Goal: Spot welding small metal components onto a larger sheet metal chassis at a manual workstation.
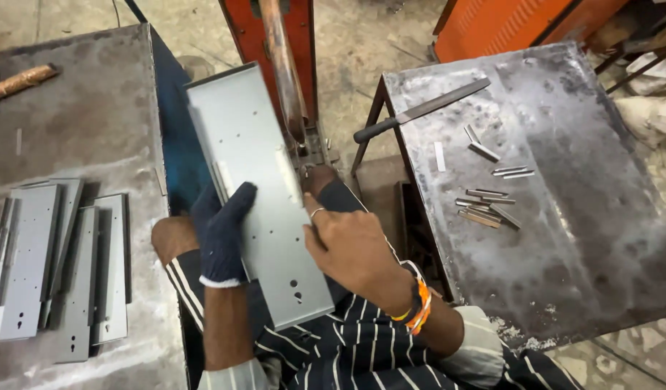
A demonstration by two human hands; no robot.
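Gloved left hand (221,235) and bare right hand (351,249) grip a grey metal panel (264,188); file (419,110) on table (593,238).

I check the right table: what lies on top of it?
On the right table lie a dark file and small metal strips. Nothing visibly covers them.

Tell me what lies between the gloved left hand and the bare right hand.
In the head view, the grey sheet-metal panel lies between them: the left hand grips its left edge, the right hand its right edge.
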